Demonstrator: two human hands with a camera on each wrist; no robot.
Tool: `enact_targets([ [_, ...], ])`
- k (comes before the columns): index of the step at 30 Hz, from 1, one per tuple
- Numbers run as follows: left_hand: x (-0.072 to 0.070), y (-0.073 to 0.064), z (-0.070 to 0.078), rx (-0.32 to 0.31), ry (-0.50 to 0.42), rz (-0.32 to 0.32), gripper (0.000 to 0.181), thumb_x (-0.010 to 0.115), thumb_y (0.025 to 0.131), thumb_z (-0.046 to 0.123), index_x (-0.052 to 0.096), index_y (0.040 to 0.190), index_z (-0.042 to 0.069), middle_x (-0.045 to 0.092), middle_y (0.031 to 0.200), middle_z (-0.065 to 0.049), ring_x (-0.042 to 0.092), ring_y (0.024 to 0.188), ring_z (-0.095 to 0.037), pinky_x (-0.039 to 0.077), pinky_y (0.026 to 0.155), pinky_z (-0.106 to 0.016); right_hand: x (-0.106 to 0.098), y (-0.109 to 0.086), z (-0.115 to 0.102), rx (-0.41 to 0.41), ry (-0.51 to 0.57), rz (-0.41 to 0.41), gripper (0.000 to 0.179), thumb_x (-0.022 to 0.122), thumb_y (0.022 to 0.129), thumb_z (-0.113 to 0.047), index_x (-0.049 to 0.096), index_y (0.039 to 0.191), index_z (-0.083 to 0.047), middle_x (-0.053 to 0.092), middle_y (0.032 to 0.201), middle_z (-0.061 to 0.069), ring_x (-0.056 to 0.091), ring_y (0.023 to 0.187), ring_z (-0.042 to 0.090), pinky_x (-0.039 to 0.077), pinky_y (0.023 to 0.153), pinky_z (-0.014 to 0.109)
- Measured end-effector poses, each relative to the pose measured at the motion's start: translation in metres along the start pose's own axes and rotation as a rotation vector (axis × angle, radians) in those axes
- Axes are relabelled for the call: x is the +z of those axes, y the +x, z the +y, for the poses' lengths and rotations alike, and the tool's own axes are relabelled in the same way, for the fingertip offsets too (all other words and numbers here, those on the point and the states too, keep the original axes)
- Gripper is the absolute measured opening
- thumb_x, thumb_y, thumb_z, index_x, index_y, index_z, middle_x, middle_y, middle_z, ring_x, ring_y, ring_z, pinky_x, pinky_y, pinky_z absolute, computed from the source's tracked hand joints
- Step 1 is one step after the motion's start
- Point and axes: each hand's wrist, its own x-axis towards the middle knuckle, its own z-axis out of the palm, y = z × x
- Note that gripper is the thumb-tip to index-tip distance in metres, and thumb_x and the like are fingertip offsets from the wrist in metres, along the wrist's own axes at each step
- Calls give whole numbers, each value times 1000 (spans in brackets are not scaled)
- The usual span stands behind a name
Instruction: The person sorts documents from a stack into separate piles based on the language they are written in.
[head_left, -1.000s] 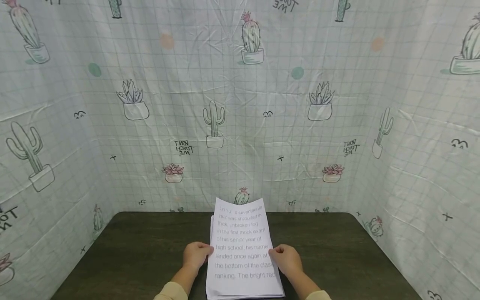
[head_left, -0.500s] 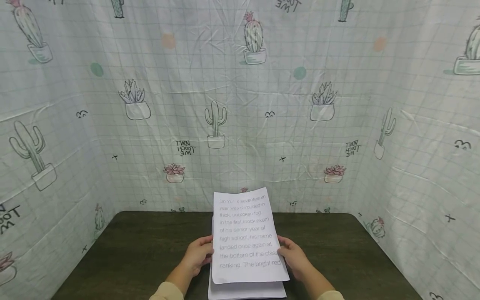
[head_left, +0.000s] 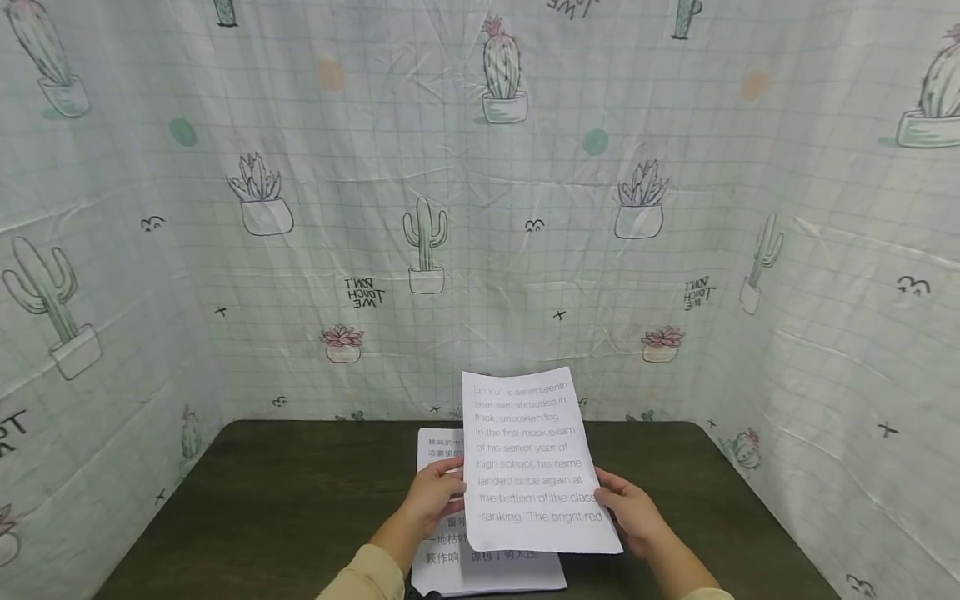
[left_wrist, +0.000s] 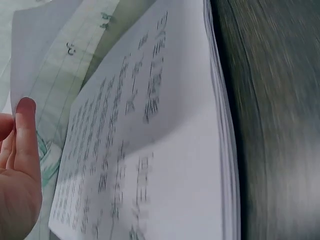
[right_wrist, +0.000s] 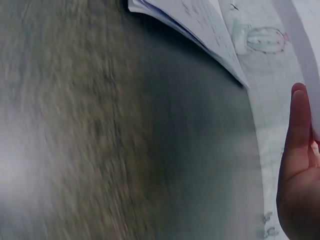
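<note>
A white sheet of paper (head_left: 528, 467) printed with large English text is held up over the table, tilted toward the head camera. My left hand (head_left: 435, 496) pinches its left edge between thumb and fingers; in the left wrist view that hand (left_wrist: 20, 165) shows at the far left. On the opposite edge, my right hand (head_left: 626, 508) grips the sheet, thumb in front. Beneath and to the left lies a stack of paper (head_left: 442, 575), its top page printed in Chinese characters. The sheet covers much of that page in the head view.
The dark wooden table (head_left: 285, 508) carries the stack near its middle. A pale curtain (head_left: 480, 250) with cactus drawings hangs behind it and along both sides. The stack's layered edge (left_wrist: 225, 150) shows in the left wrist view.
Both hands have lifted the English-text sheet off the stack and carried it to the right. The Chinese-text page beneath has come into sight.
</note>
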Motion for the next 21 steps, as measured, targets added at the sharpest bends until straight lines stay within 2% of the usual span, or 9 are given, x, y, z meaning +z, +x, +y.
enact_targets([
  [6, 20, 1, 5, -5, 15, -11, 54, 56, 83, -3, 51, 137, -4, 65, 123, -23, 71, 88, -17, 61, 74, -33, -23, -1, 1, 10, 6, 24, 51, 49, 99, -7, 35, 146, 9, 72, 103, 4, 69, 85, 18, 58, 69, 36],
  [13, 45, 2, 10, -15, 23, -20, 51, 57, 83, -4, 54, 134, -3, 68, 115, -18, 71, 86, -17, 61, 74, -34, -50, -4, -1, 20, 1, 17, 56, 48, 100, -8, 27, 148, 11, 71, 98, -1, 69, 84, 15, 59, 69, 34],
  [17, 60, 0, 11, -21, 15, -50, 50, 58, 83, -4, 55, 133, -3, 69, 111, -14, 71, 86, -17, 61, 75, -34, -65, -6, 1, 37, -23, 50, 57, 48, 100, -9, 26, 148, 11, 71, 97, -2, 69, 83, 15, 59, 69, 35],
  [21, 72, -4, 11, -28, 1, -108, 50, 60, 83, -1, 54, 133, -6, 68, 113, -14, 70, 89, -17, 61, 78, -33, -81, -7, 6, 64, -50, 90, 57, 48, 100, -10, 27, 148, 10, 70, 94, -5, 68, 82, 14, 58, 69, 35],
])
